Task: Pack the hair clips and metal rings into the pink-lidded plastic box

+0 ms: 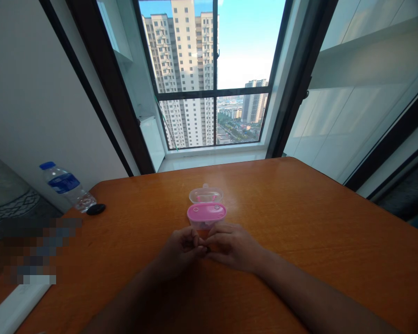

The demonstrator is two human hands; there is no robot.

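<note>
A small pink plastic case (206, 213) with its clear lid flipped up stands on the wooden table (299, 222), just beyond my hands. My left hand (181, 250) and my right hand (231, 245) rest on the table with their fingertips pinched together between them. Both hands have curled fingers closed on something tiny that I cannot make out. The right hand's knuckles almost touch the case's front edge.
A water bottle (67, 187) with a blue cap lies on its side at the table's far left corner, next to a small black oval object (96, 209). A white strip (16, 306) lies at the near left edge. A large window lies beyond the table.
</note>
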